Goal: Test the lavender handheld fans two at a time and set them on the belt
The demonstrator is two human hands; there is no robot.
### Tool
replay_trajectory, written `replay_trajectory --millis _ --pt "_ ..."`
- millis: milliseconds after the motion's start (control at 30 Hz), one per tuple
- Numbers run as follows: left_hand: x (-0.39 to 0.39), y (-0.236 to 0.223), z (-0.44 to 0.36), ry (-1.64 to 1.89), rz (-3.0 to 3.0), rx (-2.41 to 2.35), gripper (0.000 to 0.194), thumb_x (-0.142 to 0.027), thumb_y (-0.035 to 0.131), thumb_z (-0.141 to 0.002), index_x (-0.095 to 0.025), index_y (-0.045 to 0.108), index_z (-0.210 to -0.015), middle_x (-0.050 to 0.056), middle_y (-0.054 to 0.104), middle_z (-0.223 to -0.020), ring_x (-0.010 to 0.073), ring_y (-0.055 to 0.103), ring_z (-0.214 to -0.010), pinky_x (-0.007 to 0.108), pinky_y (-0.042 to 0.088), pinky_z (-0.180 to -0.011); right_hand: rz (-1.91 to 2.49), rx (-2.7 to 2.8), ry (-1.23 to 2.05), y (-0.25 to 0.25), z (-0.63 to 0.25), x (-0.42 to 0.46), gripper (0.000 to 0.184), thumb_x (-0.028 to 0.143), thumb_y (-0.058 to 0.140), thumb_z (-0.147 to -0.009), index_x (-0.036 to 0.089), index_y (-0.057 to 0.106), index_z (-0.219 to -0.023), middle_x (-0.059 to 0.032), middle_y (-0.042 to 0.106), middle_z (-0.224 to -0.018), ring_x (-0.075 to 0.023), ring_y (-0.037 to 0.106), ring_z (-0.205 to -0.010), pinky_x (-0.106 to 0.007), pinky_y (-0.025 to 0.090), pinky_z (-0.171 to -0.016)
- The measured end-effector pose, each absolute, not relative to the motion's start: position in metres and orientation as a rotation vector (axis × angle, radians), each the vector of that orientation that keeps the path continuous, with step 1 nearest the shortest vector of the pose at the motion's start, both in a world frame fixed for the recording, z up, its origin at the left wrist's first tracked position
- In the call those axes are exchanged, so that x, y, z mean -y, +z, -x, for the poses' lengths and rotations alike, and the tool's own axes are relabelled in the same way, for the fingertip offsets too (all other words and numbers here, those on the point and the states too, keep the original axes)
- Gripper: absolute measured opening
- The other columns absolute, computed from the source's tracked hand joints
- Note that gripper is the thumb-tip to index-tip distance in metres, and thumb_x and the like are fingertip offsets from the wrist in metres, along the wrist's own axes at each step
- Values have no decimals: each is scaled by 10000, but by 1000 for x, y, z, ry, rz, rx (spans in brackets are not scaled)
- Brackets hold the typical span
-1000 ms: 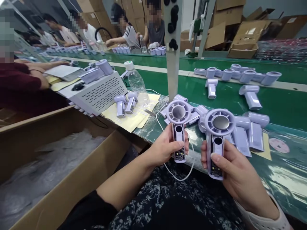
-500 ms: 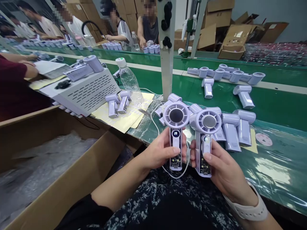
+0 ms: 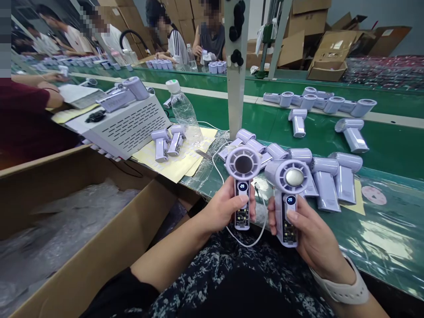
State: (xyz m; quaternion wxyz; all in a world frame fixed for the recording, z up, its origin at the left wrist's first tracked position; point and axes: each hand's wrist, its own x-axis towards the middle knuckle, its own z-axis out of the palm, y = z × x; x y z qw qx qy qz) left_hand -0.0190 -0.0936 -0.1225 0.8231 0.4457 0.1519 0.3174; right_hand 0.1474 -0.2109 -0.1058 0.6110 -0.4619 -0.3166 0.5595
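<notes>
My left hand [image 3: 228, 205] is wrapped round the handle of a lilac handheld fan [image 3: 243, 164], its thumb on the front button. A second lilac handheld fan [image 3: 294, 177] is gripped in my right hand [image 3: 314, 225], the thumb also on the front. Both fans stand upright, and their small round displays read 20. Circuit parts show through the lower handles. A white cable [image 3: 247, 245] loops below the left fan, its plug end between the two fans. Behind my hands, several more lilac fans [image 3: 326, 181] lie on the bench edge.
An open cardboard box [image 3: 132, 240] with clear plastic bags stands at left. Beyond it are a grey slotted metal case [image 3: 132, 121], a clear bottle [image 3: 183, 108] and a white post [image 3: 235, 84]. Fans lie on the green conveyor [image 3: 265, 121]. Co-workers sit across and at left.
The right fan has moved slightly right and down, away from the left one, and its disc looks brighter. My left thumb sits a little higher on the handle. The view has shifted slightly.
</notes>
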Motion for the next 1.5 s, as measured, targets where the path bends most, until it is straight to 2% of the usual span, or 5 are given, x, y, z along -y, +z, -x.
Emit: replay_trajectory --millis 467,833,967,1067,1500 --pt "91 -127 16 646 -1045 -348 469 -513 774 -862 -204 492 -1074 -7 636 -805 135 608 -660 261 505 -593 1101 646 1274 -110 -145 209 266 442 706 -954 243 721 -1131 -53 673 -972 -165 599 -736 -280 562 -633" --pt "95 -119 17 691 -1068 -466 524 -450 834 -822 -193 496 -1130 97 694 -1128 202 749 -832 331 585 -748 1059 663 1281 -104 -156 207 188 406 712 -967 237 744 -1044 -37 695 -895 -160 619 -673 -263 545 -563" --pt "98 -112 14 681 -989 -522 627 -647 786 -806 -240 423 -1116 44 747 -947 201 732 -649 313 556 -595 953 575 1389 -100 -156 207 478 630 598 -990 194 792 -1020 -89 764 -904 -165 643 -564 -325 600 -575" --pt "104 -103 14 721 -957 -576 523 -721 622 -893 -253 429 -1022 3 721 -841 192 698 -627 304 538 -569 943 460 1337 -92 -148 207 436 620 666 -959 235 816 -1102 -113 811 -1104 -259 777 -846 -406 673 -776" --pt "107 -81 17 600 -779 -385 593 -487 909 -734 -188 606 -1148 38 668 -923 183 670 -796 298 532 -718 1021 413 1263 -66 -145 207 288 503 671 -932 270 826 -999 -85 783 -965 -272 742 -846 -439 669 -775"
